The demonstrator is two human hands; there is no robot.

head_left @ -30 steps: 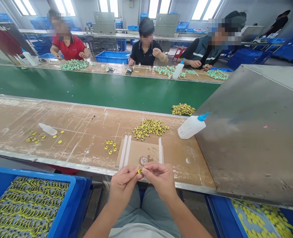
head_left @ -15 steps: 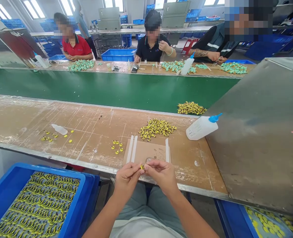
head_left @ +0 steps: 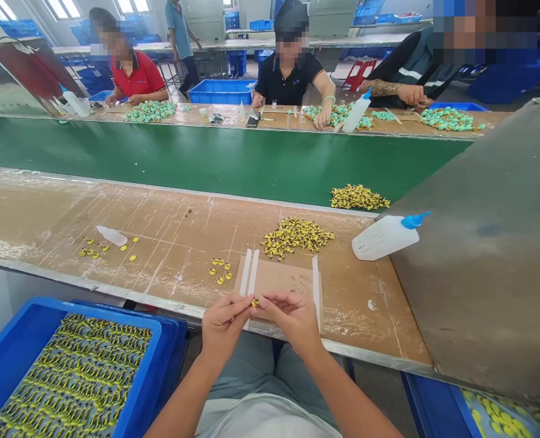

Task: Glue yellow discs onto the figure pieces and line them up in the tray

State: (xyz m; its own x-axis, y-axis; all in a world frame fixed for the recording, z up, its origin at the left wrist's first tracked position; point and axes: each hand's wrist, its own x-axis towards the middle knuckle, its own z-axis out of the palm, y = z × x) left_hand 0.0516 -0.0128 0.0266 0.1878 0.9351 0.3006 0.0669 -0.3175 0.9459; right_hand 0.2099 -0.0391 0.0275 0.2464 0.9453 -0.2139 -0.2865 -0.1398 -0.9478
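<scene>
My left hand (head_left: 224,322) and my right hand (head_left: 292,316) meet at the near edge of the brown worktable (head_left: 169,225), fingertips pinched together on one small yellow part (head_left: 254,302). Just beyond the fingers lies a cardboard pad (head_left: 281,280) with white strips along its sides. A few loose yellow parts (head_left: 219,271) lie left of the pad. A heap of yellow-and-black parts (head_left: 297,234) sits behind it.
A white glue bottle with a blue tip (head_left: 386,235) lies right of the heap, against a grey metal cover (head_left: 489,243). A blue bin of yellow parts (head_left: 64,371) stands at my lower left. Beyond the green conveyor belt (head_left: 215,161), three seated people handle green parts.
The view has shifted, so the table and bins sit a little further right and lower. My hands stay pinched on the small yellow part over the pad's near edge.
</scene>
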